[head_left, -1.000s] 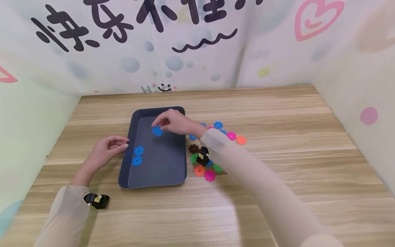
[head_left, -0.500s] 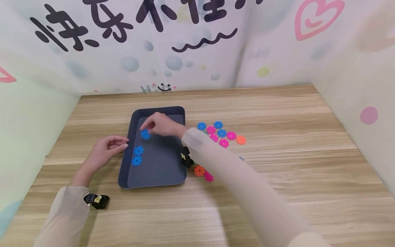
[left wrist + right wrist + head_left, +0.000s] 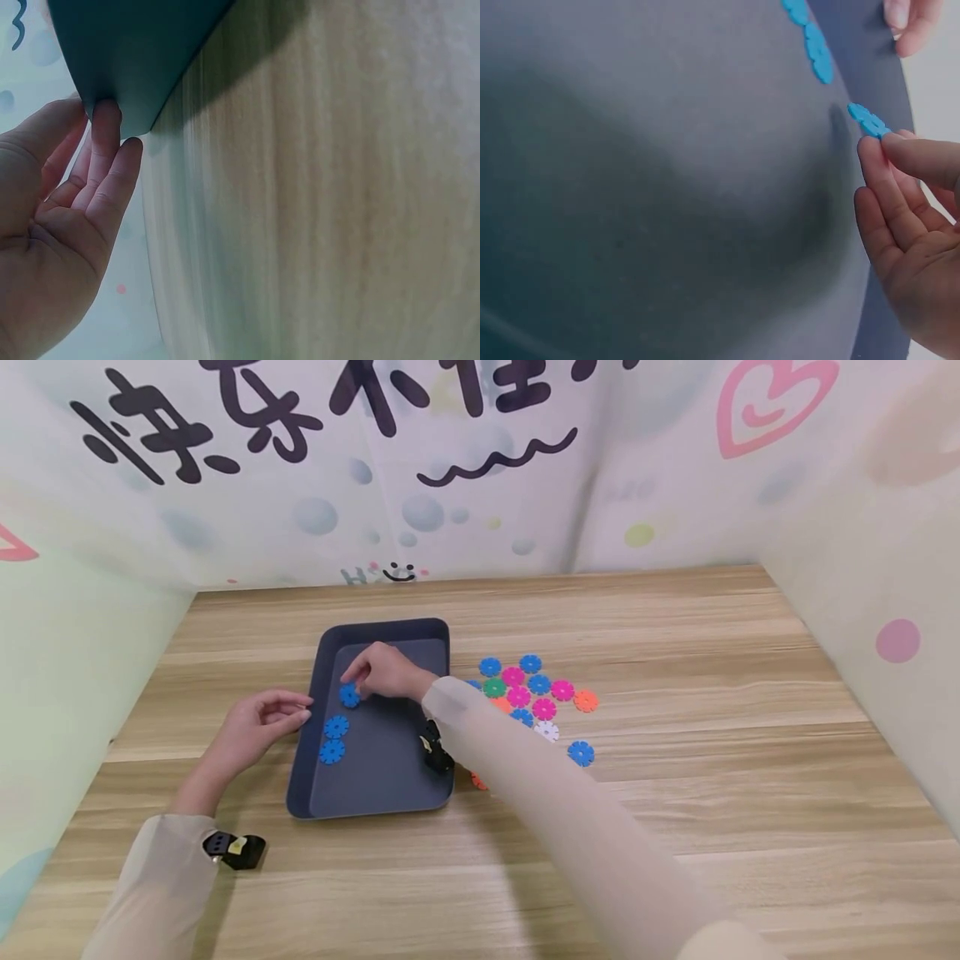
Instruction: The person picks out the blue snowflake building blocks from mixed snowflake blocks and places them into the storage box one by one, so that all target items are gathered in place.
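Note:
A dark blue-grey tray (image 3: 375, 793) lies on the wooden table. My right hand (image 3: 382, 675) reaches into it and pinches a blue snowflake disc (image 3: 349, 695) just above the tray floor; the right wrist view shows that disc (image 3: 868, 121) at my fingertips. Two more blue discs (image 3: 334, 737) lie flat near the tray's left wall, also seen from the right wrist (image 3: 810, 39). My left hand (image 3: 258, 722) rests against the tray's left outer wall with straight fingers (image 3: 105, 142) touching the tray corner (image 3: 135, 60).
To the right of the tray lies a scatter of coloured discs (image 3: 536, 693): blue, pink, orange, green and white. Small black wrist cameras sit on both forearms (image 3: 234, 848). Printed paper walls close in the table on the left, the back and the right.
My right hand has carried the blue disc leftward and down, from the tray's far middle toward the two discs by the left wall. The left hand has stayed put.

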`<state>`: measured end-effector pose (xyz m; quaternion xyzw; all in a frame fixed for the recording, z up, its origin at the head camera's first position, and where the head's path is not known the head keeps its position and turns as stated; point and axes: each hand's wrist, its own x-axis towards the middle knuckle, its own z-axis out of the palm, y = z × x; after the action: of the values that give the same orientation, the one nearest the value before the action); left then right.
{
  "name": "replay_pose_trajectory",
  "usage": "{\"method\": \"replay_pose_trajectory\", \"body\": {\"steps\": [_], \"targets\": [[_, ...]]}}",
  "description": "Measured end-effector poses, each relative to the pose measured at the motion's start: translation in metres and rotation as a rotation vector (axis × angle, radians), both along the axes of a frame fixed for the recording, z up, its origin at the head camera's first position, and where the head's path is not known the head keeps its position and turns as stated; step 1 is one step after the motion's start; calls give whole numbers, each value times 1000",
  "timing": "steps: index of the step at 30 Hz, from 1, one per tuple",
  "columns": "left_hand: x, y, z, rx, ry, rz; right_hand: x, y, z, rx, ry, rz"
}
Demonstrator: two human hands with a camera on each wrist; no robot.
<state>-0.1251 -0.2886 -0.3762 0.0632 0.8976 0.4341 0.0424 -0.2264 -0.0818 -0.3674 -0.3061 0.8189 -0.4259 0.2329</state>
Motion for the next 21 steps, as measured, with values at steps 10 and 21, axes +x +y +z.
{"method": "replay_pose_trajectory", "body": {"steps": [10,21], "targets": [[0,0,0,10,6,-2,1,-6,-13,20,5,-49],[0,1,-1,16,15,4,9,-14,-14,75,50,-52]]}}
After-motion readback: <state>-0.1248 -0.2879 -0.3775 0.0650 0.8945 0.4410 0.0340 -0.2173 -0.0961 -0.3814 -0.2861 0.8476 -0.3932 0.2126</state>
